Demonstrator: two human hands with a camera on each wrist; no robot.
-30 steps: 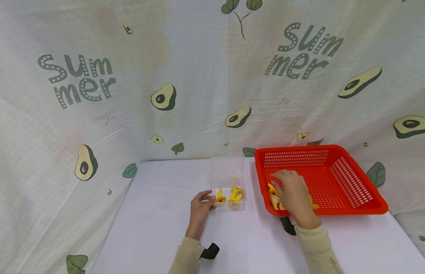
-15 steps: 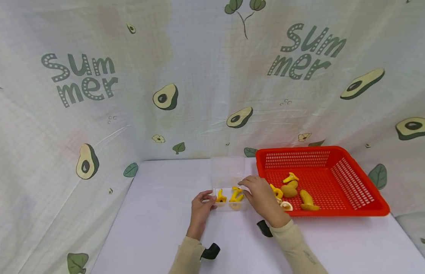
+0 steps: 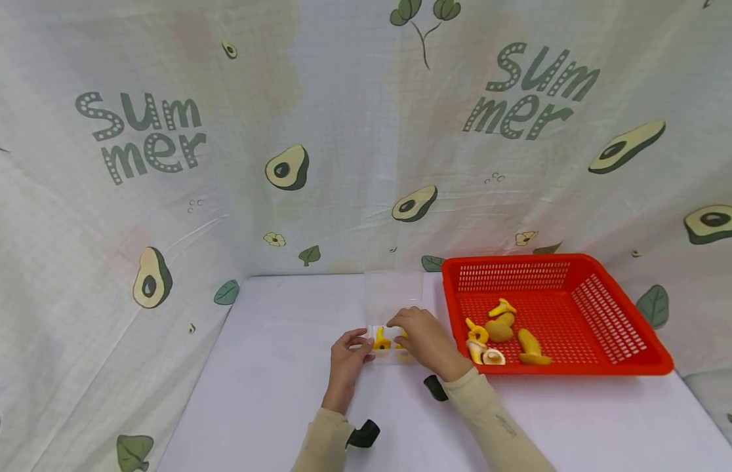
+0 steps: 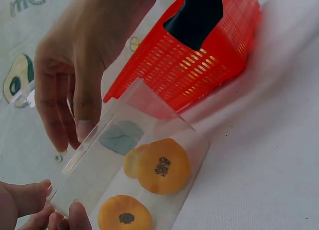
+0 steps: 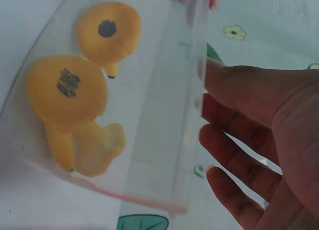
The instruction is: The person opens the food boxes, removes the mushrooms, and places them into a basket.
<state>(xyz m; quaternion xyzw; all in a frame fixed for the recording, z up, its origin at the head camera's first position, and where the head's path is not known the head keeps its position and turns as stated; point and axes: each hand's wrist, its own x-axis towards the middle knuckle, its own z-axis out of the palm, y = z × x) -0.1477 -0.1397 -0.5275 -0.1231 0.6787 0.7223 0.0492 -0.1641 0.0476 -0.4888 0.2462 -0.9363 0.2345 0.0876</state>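
A clear plastic box (image 3: 385, 360) sits mid-table, its transparent lid (image 3: 394, 290) raised at the back. My left hand (image 3: 345, 364) holds the box's left end, thumb and fingers at the corner in the left wrist view. Inside lie yellow mushrooms (image 3: 381, 339); two orange-yellow caps (image 4: 163, 166) with dark scribbles show through the wall. A third mushroom (image 5: 97, 148) lies beside one of them in the right wrist view. Over the right part of the box is my right hand (image 3: 427, 341), fingers bent loosely, thumb apart, fingertips at the rim; nothing shows in its grasp.
A red perforated basket (image 3: 614, 308) stands to the right of the box. Several yellow, brownish and pale mushrooms (image 3: 500, 328) lie in its left half. A cloth printed with avocados (image 3: 292, 167) hangs behind the white table (image 3: 271, 367).
My right hand has moved left from over the mushrooms in the basket to over the right part of the box. My left hand stays at the box's left end.
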